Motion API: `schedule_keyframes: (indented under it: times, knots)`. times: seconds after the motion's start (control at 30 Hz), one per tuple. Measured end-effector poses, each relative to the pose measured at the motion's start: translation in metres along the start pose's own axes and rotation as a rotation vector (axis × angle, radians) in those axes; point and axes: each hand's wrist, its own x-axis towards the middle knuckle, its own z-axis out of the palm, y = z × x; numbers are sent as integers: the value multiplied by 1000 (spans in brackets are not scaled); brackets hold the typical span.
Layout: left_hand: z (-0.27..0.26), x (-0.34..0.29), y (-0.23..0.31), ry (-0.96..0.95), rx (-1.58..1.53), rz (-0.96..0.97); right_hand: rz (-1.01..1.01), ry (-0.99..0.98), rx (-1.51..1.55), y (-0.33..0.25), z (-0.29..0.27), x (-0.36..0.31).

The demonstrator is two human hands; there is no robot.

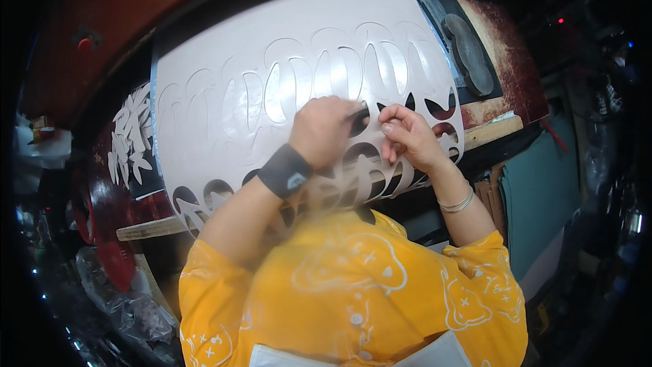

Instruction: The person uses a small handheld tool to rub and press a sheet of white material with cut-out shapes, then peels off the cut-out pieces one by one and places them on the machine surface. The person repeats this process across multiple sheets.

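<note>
A pale, glossy sheet (224,34) with rows of sole-shaped cut outlines lies in front of me, its near part pierced by dark openings. Over its middle, beside one opening, is my left hand (322,130), with a dark wristband. Its fingers are curled in and slightly blurred; what they grip, if anything, is hidden. Just to the right, my right hand (411,139) hovers at the strips between the openings. Thumb and forefinger come together there in a pinch, the other fingers curled below. I cannot make out anything between them.
A pile of pale, slender cut pieces (132,132) lies left of the sheet. A dark sole-shaped tool (468,54) rests on a black board at the right. A wooden strip (492,129) edges the table. Plastic bags (139,312) stand at lower left, and green boards (540,197) lean at right.
</note>
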Motion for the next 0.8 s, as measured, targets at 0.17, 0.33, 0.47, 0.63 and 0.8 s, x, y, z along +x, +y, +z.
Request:
schedule_keyframes:
  times: [0.17,0.33,0.47,0.63,0.8]
  knots:
    - [-44,10,-14,304,-796,-561,-162,277,-491,-10,25,-24]
    - [-48,2,-23,337,-908,-490,-405,353,-571,-55,68,-54]
    - [-25,2,-24,312,-962,-552,-627,121,-994,-39,93,2]
    - [-62,23,-36,610,-1324,-810,-354,39,-1253,-6,95,28]
    - [-134,17,-46,766,-496,-116,-22,-159,-672,-28,89,26]
